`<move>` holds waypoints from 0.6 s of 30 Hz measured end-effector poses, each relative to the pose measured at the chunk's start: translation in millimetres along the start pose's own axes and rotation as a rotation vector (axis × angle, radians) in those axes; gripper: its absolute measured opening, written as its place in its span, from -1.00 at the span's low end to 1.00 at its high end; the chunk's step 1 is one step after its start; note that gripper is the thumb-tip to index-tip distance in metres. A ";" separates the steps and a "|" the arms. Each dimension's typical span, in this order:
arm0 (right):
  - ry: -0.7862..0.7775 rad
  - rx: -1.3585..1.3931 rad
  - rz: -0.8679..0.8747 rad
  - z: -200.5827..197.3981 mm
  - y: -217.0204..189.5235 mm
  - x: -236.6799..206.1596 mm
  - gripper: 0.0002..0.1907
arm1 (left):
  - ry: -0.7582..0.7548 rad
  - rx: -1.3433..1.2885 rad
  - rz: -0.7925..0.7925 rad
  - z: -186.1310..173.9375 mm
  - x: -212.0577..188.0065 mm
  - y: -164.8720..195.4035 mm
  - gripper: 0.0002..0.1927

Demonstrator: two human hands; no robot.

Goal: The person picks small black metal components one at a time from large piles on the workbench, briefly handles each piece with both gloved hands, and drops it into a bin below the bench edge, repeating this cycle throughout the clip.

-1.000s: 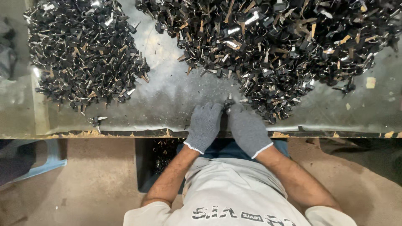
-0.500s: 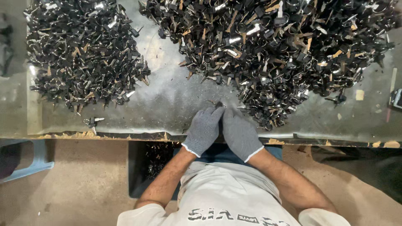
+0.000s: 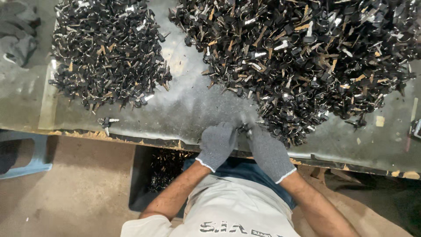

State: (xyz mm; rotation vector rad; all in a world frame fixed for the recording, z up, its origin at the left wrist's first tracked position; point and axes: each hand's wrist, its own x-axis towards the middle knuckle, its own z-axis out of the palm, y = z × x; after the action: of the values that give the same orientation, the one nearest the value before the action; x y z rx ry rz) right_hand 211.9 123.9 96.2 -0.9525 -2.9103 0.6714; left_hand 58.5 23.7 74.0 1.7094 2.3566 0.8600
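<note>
Both hands sat at the counter [image 3: 184,114] edge. Left hand [image 3: 218,144] and right hand [image 3: 268,151], in grey gloves, were pressed together, pinching one small black clip part [image 3: 242,128] between the fingertips, just beside the big pile [image 3: 302,57]. Smaller pile [image 3: 107,50] sat well apart on the left, one stray piece [image 3: 106,121] near the edge. Dark bin [image 3: 164,169] below the counter held more pieces. My read: the bulk was still unprocessed, the big pile far outweighing the small one.

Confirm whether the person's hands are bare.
No: both the left hand and the right hand wear grey knitted gloves with white cuffs.
</note>
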 end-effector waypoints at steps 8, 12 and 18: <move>-0.133 -0.006 0.053 -11.2 -3.0 16.7 -0.76 | 0.022 -0.071 0.079 6.5 -0.4 4.4 -0.89; -0.141 0.119 0.083 -17.1 -0.9 16.6 -0.46 | 0.026 -0.051 0.113 6.4 -1.8 3.2 -0.86; 0.038 0.068 -0.028 -6.5 5.3 2.6 -0.69 | 0.003 -0.063 0.149 7.8 -1.4 -0.3 -0.90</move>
State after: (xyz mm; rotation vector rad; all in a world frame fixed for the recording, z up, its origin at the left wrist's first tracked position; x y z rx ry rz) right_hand 213.6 131.8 99.7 -0.9050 -2.8419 0.7374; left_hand 61.9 25.3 67.0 1.8783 2.2005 0.9488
